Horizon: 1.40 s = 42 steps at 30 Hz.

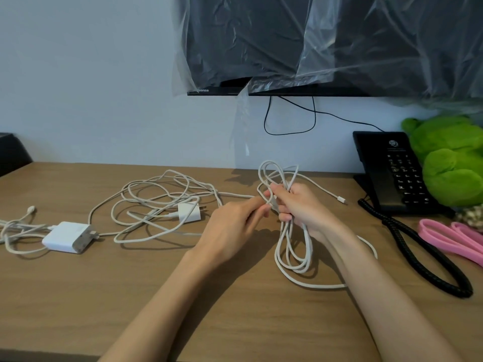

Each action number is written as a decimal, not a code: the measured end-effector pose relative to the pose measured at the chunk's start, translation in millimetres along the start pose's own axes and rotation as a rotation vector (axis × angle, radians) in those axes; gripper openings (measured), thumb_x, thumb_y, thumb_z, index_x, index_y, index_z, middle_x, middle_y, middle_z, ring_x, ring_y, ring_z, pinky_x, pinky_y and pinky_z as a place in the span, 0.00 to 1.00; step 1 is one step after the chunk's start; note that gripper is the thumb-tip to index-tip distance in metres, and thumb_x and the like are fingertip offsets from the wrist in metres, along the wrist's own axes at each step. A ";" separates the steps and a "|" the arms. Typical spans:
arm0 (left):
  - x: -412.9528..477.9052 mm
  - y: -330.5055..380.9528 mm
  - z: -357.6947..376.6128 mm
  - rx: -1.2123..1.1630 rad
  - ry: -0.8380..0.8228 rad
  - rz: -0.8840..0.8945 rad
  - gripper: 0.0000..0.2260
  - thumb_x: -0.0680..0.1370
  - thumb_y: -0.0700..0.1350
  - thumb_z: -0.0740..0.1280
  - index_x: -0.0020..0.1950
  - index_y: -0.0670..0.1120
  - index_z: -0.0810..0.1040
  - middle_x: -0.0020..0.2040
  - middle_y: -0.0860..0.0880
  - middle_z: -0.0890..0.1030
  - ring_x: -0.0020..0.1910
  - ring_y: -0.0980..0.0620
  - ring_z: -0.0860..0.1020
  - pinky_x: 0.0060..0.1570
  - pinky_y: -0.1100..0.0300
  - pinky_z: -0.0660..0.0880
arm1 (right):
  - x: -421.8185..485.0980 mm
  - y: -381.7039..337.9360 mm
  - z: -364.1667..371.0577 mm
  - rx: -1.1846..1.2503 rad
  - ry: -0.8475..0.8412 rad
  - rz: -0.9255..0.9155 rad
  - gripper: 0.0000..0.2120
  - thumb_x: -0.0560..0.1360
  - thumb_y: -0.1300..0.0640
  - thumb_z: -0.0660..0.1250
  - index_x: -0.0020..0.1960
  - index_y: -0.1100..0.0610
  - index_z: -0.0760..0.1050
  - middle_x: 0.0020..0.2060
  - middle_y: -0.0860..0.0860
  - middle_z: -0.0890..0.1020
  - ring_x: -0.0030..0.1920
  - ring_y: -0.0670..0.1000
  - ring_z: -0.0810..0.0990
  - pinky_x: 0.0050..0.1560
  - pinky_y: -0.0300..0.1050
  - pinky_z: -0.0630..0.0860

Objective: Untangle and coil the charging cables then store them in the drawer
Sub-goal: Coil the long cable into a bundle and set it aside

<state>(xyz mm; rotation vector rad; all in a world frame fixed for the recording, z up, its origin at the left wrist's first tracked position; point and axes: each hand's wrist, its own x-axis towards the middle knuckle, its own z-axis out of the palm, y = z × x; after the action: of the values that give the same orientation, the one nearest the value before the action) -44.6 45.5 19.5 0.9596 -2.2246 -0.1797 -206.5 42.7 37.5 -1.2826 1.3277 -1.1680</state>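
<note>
Coiling is being done just right of the desk's (78, 296) middle: a bunch of white cable (294, 246) loops is gripped in the right hand (300, 207), fingers curled round the gathered strands, with short loops standing up at twelve o'clock and longer ones hanging at six o'clock down to the wood. One strand is pinched between thumb and fingertips of the left hand (235, 226), right against the bunch. From there a run of cable is led off at nine o'clock into the loose tangle (156, 197), where a small plug (189, 211) sits among the loops; a bigger charger block (69, 236) lies further out the same way with its own leads. A free connector (341, 199) is seen at three o'clock of the right hand, near the telephone (392, 173). The cable is judged light, limp and a little springy, so loops will likely spring open if the grip is eased. Hold is best taken where the strands bunch in the fist, and slack fed in short lengths, never hauled by the connector or the plug, which could snag. No drawer is in view.
</note>
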 end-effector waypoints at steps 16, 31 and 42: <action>0.6 -7.1 3.1 -0.014 -0.223 0.076 0.12 0.82 0.53 0.53 0.49 0.51 0.73 0.33 0.54 0.73 0.34 0.55 0.73 0.38 0.55 0.71 | -5.3 -15.3 -11.3 0.149 0.139 -0.190 0.10 0.83 0.56 0.54 0.46 0.57 0.70 0.38 0.49 0.81 0.39 0.48 0.80 0.46 0.44 0.78; 1.6 -58.6 -12.7 -0.029 -0.173 -0.140 0.25 0.75 0.67 0.52 0.35 0.52 0.79 0.31 0.49 0.80 0.33 0.57 0.76 0.36 0.64 0.67 | -1.5 -18.6 -31.2 0.668 0.019 0.009 0.13 0.82 0.51 0.56 0.41 0.55 0.67 0.23 0.45 0.60 0.19 0.42 0.55 0.16 0.33 0.54; 1.2 -80.9 -26.0 0.168 -0.023 -0.110 0.28 0.68 0.73 0.47 0.33 0.55 0.77 0.32 0.54 0.72 0.35 0.64 0.68 0.43 0.59 0.56 | -7.9 -18.7 -28.9 0.122 0.011 -0.096 0.13 0.83 0.52 0.55 0.41 0.56 0.66 0.24 0.46 0.61 0.21 0.43 0.56 0.20 0.35 0.55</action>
<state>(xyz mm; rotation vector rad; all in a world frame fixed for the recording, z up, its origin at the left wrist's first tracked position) 19.2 -9.7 9.1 1.1770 -2.2366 -0.0548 -232.5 51.4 59.7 -1.2642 1.1955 -1.3040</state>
